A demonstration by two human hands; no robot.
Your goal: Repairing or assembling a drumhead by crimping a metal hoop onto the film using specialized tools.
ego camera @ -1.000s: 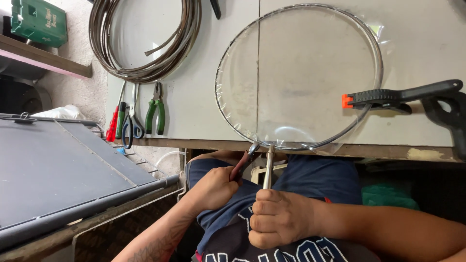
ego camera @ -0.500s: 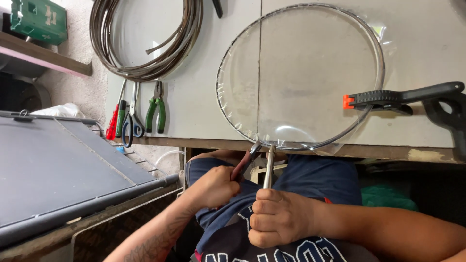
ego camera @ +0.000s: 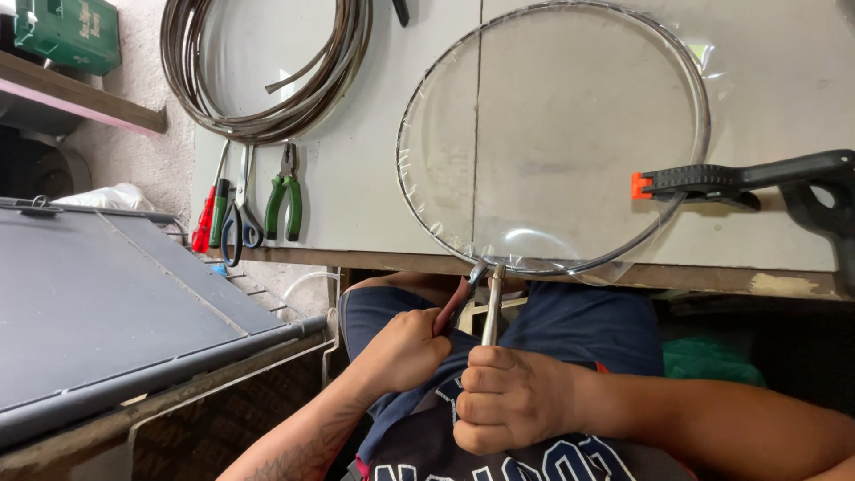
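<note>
Pale counter carrying a film-covered wire hoop pinned by a black spring clamp, right grip clamped on a metal rod, left grip clamped on red-handled pliers at the hoop's near edge.

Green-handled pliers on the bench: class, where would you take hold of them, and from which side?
Grip the green-handled pliers by the two handles, coming from the bench's near edge. They lie flat, handles splayed toward that edge, jaws pointing away toward the coiled strip; scissors lie close on their left.
</note>
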